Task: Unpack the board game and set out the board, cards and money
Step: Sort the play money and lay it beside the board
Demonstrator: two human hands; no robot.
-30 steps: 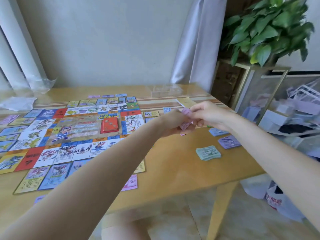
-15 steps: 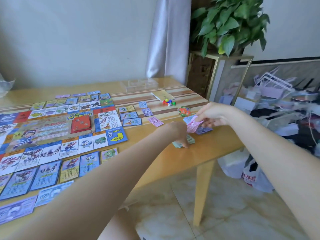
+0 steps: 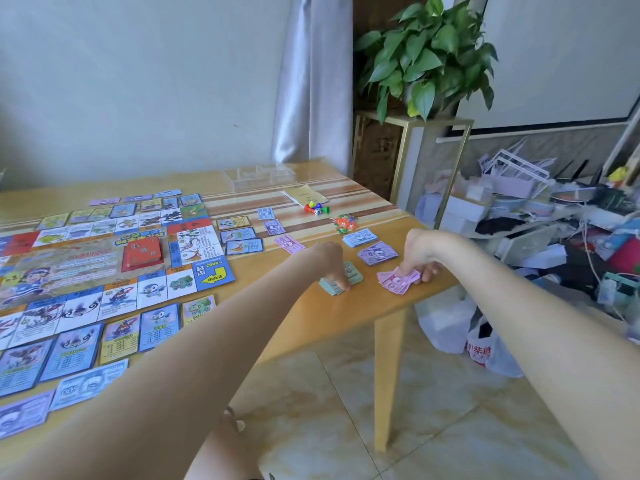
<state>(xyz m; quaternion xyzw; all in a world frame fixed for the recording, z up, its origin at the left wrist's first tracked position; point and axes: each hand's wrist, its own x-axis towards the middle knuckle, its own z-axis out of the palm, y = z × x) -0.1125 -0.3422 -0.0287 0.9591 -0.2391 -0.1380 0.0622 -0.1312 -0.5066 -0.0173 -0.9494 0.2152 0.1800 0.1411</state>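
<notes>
Head view | board [image 3: 104,265] flat on left of table [image 3: 346,313], cards [image 3: 121,337] along its near edge | left hand [image 3: 332,263] fingers curled down on green money stack [image 3: 341,284] | right hand [image 3: 420,258] pinches fanned pink notes [image 3: 396,280] at table's right edge

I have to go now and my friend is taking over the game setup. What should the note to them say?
Left hand grips the green money stack on the table. Right hand holds pink notes at the table edge.
Done: board laid out, cards set around it, blue stack and purple stack placed.
Left: set the pink notes down as a stack and tidy the loose notes.
</notes>
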